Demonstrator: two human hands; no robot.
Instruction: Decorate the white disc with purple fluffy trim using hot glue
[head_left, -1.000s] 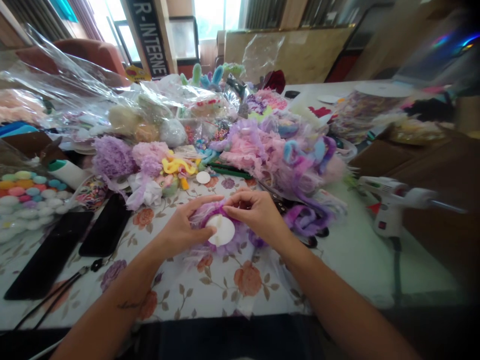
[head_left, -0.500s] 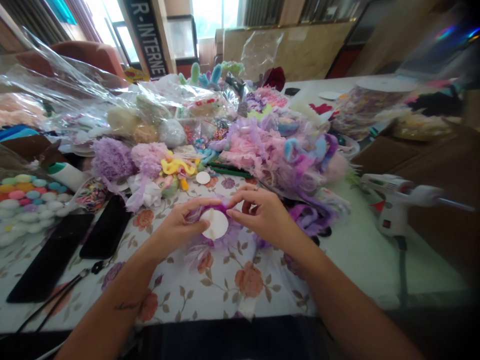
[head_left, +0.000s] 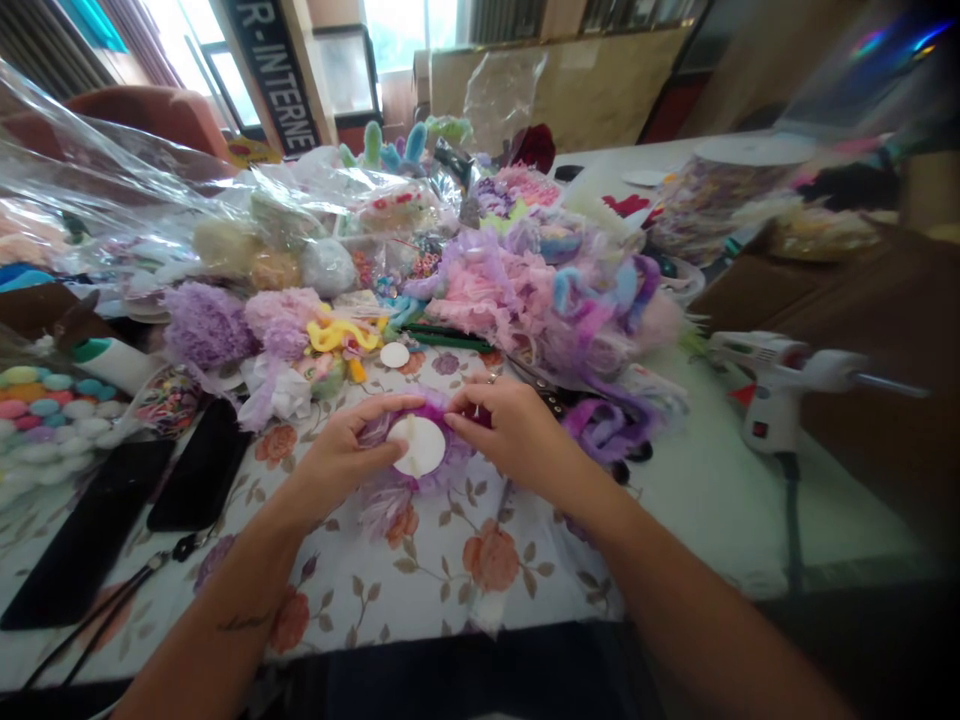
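Observation:
A round white disc (head_left: 421, 447) with a fringe of purple fluffy yarn (head_left: 454, 462) around its edge lies between my hands, just above the flowered cloth. My left hand (head_left: 358, 440) grips it from the left, thumb on the white face and fingers at the far edge. At its upper right, my right hand (head_left: 496, 418) pinches the purple fringe between thumb and forefinger. A faint pale streak runs down the disc's face. Beyond the hands rests a smaller white disc (head_left: 394, 355).
A white glue gun (head_left: 776, 385) stands at the right beside a cardboard box (head_left: 817, 280). Heaped pink and purple yarn (head_left: 495, 285) fills the back. Two dark phones lie left, one a black phone (head_left: 196, 470), near a bag of coloured pom-poms (head_left: 52, 410).
The whole view has shifted slightly, so things sit further left. My right hand's fingers have closed in nearer the disc's edge; my left hand keeps its hold.

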